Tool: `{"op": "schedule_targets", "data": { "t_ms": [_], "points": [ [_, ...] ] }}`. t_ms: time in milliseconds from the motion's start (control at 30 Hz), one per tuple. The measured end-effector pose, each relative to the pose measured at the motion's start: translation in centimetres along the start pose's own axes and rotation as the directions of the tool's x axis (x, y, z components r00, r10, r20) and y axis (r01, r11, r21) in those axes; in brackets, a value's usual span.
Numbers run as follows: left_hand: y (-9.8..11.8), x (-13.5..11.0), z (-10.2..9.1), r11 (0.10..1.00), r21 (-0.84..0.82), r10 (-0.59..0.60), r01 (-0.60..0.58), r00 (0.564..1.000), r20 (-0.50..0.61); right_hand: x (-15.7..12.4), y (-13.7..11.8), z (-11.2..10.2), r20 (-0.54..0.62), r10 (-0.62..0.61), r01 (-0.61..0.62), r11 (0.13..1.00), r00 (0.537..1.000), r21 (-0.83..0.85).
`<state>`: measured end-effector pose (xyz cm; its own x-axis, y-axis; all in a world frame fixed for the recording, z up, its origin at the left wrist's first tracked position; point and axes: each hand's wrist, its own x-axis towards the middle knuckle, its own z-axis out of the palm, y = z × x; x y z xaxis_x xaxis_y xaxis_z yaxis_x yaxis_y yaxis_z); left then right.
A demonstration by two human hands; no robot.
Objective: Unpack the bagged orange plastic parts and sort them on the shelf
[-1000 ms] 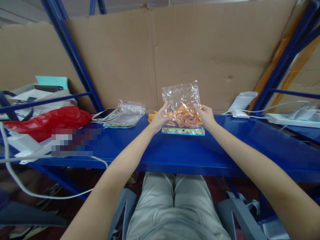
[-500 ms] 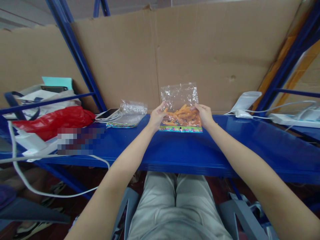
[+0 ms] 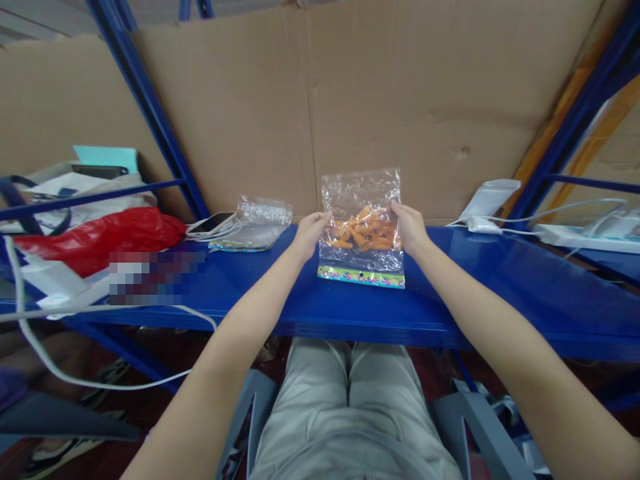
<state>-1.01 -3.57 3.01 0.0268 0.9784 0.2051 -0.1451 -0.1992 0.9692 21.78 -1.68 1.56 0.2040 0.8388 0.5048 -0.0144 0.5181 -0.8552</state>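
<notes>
A clear plastic bag [image 3: 361,200] with small orange pieces [image 3: 367,231] bunched in its middle is held over the blue shelf [image 3: 450,293]. Its colourful printed strip [image 3: 361,276] hangs at the bottom edge. My left hand [image 3: 309,233] pinches the bag's left side and my right hand [image 3: 410,227] pinches its right side, both closed on the plastic. The bag is stretched flat between them, facing me.
Left of my hands lie another clear bag [image 3: 255,227], a phone with white cables [image 3: 213,225], a red plastic bag [image 3: 107,239] and a white charger [image 3: 47,283]. At the right sit a white pouch [image 3: 487,200] and a power strip [image 3: 580,237]. Cardboard [image 3: 400,100] backs the shelf.
The bag has been lifted off the shelf and pulled flat. The orange pieces that lay along the printed strip and beside the bag now sit higher, in the bag's middle.
</notes>
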Motion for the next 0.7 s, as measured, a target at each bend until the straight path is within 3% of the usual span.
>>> {"op": "schedule_targets", "data": {
  "t_ms": [333,700],
  "points": [
    [0.43,-0.41,0.36,0.994,-0.102,0.023,-0.026,0.999,-0.031,-0.41,-0.79,0.64,-0.010,-0.007,0.007,0.998,1.000,0.054],
    [0.47,-0.32,0.14,0.999,-0.047,0.009,-0.016,0.989,-0.149,-0.65,-0.40,0.29,0.044,0.002,-0.002,1.000,0.999,0.015]
  ]
}}
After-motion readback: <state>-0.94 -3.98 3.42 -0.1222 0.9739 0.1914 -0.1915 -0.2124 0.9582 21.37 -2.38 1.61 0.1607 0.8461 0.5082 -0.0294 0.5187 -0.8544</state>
